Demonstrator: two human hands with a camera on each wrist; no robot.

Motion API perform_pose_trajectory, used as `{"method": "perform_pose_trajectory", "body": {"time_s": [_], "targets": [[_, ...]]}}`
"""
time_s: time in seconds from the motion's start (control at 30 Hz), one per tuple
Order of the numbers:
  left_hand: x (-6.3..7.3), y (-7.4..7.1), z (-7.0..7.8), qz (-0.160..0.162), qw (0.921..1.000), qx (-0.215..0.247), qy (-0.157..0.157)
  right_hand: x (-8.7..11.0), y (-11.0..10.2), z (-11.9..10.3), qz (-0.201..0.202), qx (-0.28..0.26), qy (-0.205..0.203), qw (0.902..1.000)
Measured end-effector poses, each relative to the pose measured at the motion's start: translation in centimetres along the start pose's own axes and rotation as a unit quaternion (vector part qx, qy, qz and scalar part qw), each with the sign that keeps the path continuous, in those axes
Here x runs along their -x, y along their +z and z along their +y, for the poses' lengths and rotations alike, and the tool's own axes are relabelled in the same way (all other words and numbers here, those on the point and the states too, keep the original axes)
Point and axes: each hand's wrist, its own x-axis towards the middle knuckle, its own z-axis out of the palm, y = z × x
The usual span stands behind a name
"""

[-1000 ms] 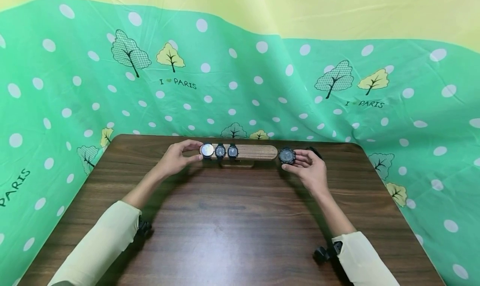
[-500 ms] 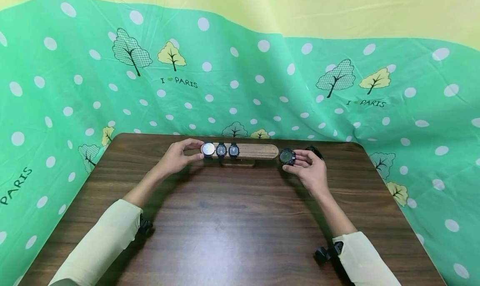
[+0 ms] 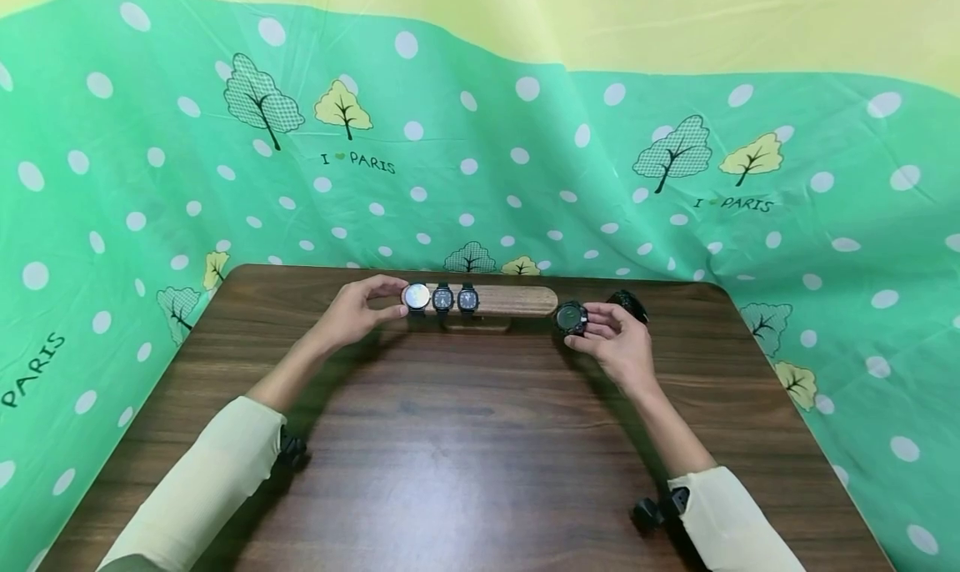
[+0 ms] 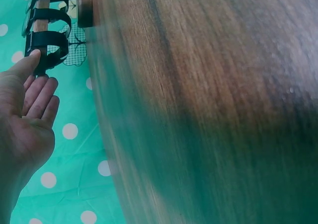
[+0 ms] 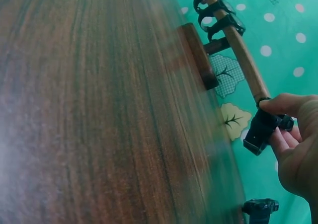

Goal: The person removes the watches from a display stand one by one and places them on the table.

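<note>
My left hand point(image 3: 360, 311) pinches the left end of a wooden watch stand point(image 3: 517, 301), thumb and fingertips at the silver-faced watch point(image 3: 417, 297). In the left wrist view the thumb lies against that watch's black strap point(image 4: 47, 38). Two dark square-faced watches, one of them point(image 3: 443, 298), sit beside it on the bar. My right hand point(image 3: 618, 344) pinches a black round watch point(image 3: 572, 317) by its edge, at the bar's right end. The right wrist view shows this watch's buckled strap point(image 5: 260, 130) close to the bar's tip.
Another black watch point(image 3: 628, 305) stands on the brown wooden table point(image 3: 450, 439) just behind my right hand. The stand's base point(image 5: 201, 57) rests near the table's far edge. A green dotted curtain point(image 3: 465, 138) hangs right behind it.
The watch in my right hand has shifted slightly left and toward me, and its face has turned. More of the black watch behind that hand shows. My left hand stays at the stand's end.
</note>
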Motion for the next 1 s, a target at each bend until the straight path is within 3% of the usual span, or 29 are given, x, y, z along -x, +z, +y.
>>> {"method": "perform_pose_trajectory", "body": {"time_s": [1.0], "targets": [[0.1, -0.1, 0.1, -0.005, 1.0, -0.001, -0.003, 0.7, 1.3, -0.3, -0.087, 0.041, -0.005, 0.9954]]}}
